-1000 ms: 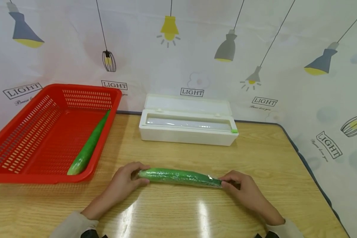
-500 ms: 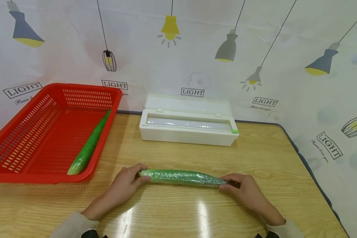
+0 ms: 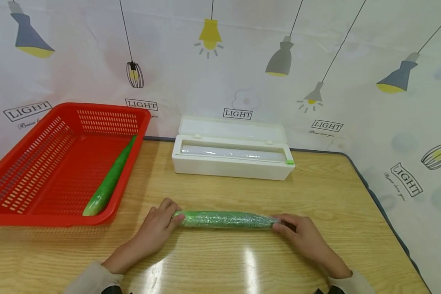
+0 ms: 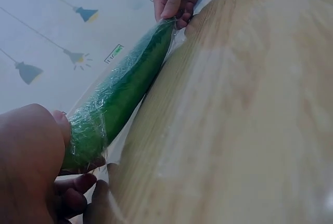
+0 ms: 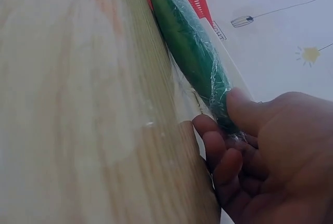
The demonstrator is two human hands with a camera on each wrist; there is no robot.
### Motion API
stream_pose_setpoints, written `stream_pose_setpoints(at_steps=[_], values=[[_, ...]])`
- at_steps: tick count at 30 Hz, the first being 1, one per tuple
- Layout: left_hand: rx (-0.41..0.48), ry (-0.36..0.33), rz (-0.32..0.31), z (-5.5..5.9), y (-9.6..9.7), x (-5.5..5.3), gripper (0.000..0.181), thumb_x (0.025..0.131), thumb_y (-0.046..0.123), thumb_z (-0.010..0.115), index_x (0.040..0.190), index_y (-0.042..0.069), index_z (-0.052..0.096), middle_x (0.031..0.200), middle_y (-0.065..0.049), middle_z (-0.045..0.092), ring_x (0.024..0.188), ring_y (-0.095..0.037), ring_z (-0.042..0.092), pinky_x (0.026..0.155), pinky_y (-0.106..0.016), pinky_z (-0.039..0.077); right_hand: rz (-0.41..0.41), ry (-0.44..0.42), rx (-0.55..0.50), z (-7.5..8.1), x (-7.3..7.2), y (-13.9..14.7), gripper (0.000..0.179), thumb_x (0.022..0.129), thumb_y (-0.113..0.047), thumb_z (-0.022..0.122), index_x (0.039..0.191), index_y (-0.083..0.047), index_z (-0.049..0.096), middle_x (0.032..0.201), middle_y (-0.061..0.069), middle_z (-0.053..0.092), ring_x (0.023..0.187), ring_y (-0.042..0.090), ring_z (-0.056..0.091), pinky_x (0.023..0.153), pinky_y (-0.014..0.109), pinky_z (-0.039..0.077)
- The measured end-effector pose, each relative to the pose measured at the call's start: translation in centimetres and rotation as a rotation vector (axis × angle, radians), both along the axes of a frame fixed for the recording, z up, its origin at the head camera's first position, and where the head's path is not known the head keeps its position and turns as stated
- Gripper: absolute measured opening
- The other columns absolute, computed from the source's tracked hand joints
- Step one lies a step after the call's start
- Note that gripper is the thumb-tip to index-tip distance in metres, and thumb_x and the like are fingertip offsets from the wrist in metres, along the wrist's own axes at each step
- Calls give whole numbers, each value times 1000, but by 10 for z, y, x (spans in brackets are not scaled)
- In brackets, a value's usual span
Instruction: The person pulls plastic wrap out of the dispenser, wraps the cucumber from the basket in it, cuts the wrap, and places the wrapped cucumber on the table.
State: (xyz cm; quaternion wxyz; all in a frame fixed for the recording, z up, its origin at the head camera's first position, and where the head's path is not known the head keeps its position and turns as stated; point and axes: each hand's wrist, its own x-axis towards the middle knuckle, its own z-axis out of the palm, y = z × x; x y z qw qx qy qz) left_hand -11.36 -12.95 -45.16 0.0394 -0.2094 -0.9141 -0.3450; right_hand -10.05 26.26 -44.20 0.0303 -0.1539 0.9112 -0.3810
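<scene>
A long green cucumber (image 3: 224, 219) wrapped in clear cling film lies crosswise over the table's middle. The left hand (image 3: 158, 224) grips its thicker, paler end, thumb on the near side. At the narrow end the right hand (image 3: 305, 234) pinches the film and the tip between thumb and fingers. In the left wrist view the film (image 4: 99, 115) looks wrinkled around the cucumber. Loose film bunches at the tip in the right wrist view, beside the curled fingers (image 5: 213, 146). A second cucumber (image 3: 110, 179) rests in the red basket.
The red plastic basket (image 3: 55, 220) stands at the left. Behind the hands sits a white cling film dispenser (image 3: 229, 169) with its lid raised and a film roll (image 3: 233, 152) inside. A lamp-patterned sheet (image 3: 176, 61) covers the wall behind the wooden table (image 3: 206, 265).
The cucumber has rolled between the hands, so a more wrinkled, film-covered side now faces up. The left fingers have shifted at its thick end. Basket and dispenser stay put.
</scene>
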Motion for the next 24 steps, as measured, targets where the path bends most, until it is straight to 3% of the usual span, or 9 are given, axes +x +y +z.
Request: stream_pose_setpoints(at_steps=[3, 7, 11, 14, 17, 20, 24], values=[[0, 14, 10, 0, 1, 0, 14, 99, 27, 51, 95, 15, 58, 92, 7, 51, 79, -11, 50, 71, -31, 30, 37, 24, -55, 3, 1, -3, 35, 94, -24, 62, 128, -17, 62, 86, -6, 67, 70, 7, 58, 61, 25, 48], [51, -36, 29, 1, 2, 0, 17, 101, 27, 47, 93, 15, 57, 75, 11, 50, 68, -8, 47, 72, -32, 32, 46, 44, -122, 1, 0, -5, 33, 96, -19, 58, 129, -21, 60, 80, -5, 64, 67, 11, 57, 61, 27, 48], [193, -139, 42, 3, 5, -2, 20, 104, 26, 40, 92, 15, 53, 69, 7, 55, 67, -10, 53, 73, -34, 41, -10, 7, -192, -3, -3, -8, 27, 99, -24, 52, 124, -22, 63, 81, 1, 62, 66, 14, 57, 59, 27, 49], [307, -171, 33, 3, 8, -4, 18, 105, 24, 37, 98, 13, 49, 73, 1, 57, 71, -13, 57, 68, -32, 45, -57, -21, -270, -2, -6, -11, 27, 101, -26, 49, 122, -17, 62, 80, 8, 60, 64, 18, 55, 54, 28, 48], [346, -148, 22, 2, 12, -7, 16, 105, 24, 36, 109, 12, 46, 70, -1, 50, 67, -14, 51, 62, -30, 42, -98, -9, -332, -1, -10, -14, 27, 102, -26, 47, 120, -11, 62, 80, 13, 58, 64, 19, 53, 52, 28, 47], [331, -92, 14, 0, 17, -10, 20, 104, 24, 39, 118, 10, 44, 68, 1, 43, 62, -13, 44, 58, -30, 39, -128, 25, -372, -1, -13, -18, 27, 103, -23, 45, 116, -7, 62, 80, 15, 58, 65, 18, 52, 52, 27, 46], [337, -22, 43, 0, 23, -12, 21, 104, 22, 41, 117, 7, 48, 67, 3, 42, 60, -11, 43, 57, -29, 40, -159, 28, -391, -1, -15, -25, 27, 104, -20, 41, 113, -2, 60, 79, 14, 57, 64, 15, 51, 52, 26, 44]])
